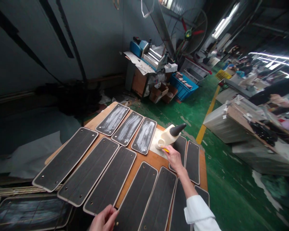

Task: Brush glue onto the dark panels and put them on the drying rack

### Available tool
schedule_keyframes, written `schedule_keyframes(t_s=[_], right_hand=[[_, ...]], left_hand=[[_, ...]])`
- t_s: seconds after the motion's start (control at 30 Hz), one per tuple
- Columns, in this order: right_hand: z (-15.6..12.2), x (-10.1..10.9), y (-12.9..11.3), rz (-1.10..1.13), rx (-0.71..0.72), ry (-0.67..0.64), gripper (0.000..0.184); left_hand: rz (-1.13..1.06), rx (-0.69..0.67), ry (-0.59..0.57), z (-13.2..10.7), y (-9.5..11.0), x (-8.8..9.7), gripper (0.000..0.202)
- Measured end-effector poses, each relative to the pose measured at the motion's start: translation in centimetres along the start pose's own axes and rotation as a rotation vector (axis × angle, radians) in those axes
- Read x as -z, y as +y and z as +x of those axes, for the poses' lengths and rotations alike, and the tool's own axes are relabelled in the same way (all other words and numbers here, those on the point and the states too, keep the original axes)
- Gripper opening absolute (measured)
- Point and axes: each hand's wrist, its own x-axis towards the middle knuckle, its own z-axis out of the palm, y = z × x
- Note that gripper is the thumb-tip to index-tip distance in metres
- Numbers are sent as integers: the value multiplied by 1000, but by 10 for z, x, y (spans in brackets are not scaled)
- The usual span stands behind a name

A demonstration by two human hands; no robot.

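Observation:
My right hand (174, 158) is closed around a yellow-handled tool (165, 149), its far end in the open mouth of a cream plastic bottle (169, 135). A dark cone-shaped nozzle tops the bottle. At the bottom, my left hand (104, 219) has thumb and fingers pinched together beside a black panel (137, 192); whether it grips the panel's edge is unclear. Three shorter panels at the back, one being this black panel (144, 134), carry streaky white smears. Several longer black panels, such as this light-edged panel (66, 158), lie in a slanted row with plain dark faces.
The panels rest on a brown board (203, 163). Beyond it stand a blue roller machine (154, 57), cardboard boxes (158, 92) and a blue crate (184, 86). A large fan (189, 33) is behind them. Cluttered worktables (240, 118) line the right, across green floor (227, 179).

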Motion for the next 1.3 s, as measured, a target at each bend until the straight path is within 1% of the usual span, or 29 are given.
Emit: schedule_keyframes(t_s=[0.07,0.17,0.23,0.33,0.4,0.5,0.6,0.67,0.77,0.83,0.93,1.0,1.07,1.2,1.27,1.3], right_hand=[[-7,4,-2,-7,26,6,31],[-16,11,-6,34,15,32,28],[-21,15,-8,91,-23,63,28],[-24,13,-10,244,-139,192,31],[-21,5,-8,417,-280,316,35],[-14,-16,-1,703,-494,491,41],[-10,-40,7,907,-623,619,51],[-12,-52,10,974,-676,671,55],[-23,-58,10,987,-701,711,56],[-32,-53,7,987,-708,729,55],[-42,-41,2,1012,-738,746,54],[-42,-35,-1,1064,-761,752,54],[-37,-34,-1,1147,-787,750,52],[-24,-44,5,1258,-836,733,49],[-26,-49,10,1267,-853,738,48],[-30,-49,12,1270,-863,747,47]], left_hand=[[-14,-11,30,0,-1,-2,54],[-27,-30,100,-2,-3,-6,55],[-39,-30,106,-2,-4,-8,54],[-46,-51,91,-2,-6,-7,54],[-39,-55,64,-2,-8,-5,53],[-32,-49,67,-2,-9,-4,53],[-29,-67,115,-4,-9,-7,53],[-34,-63,121,-5,-9,-9,54],[-51,-45,114,-6,-7,-12,54],[-56,-43,114,-8,-5,-12,53],[-62,-21,98,-9,-1,-11,54],[-73,-2,75,-9,1,-10,55],[-82,1,66,-10,0,-11,55],[-80,-38,147,-13,-4,-14,55],[-79,-51,180,-16,-7,-13,55],[-80,-48,176,-17,-8,-11,55]])
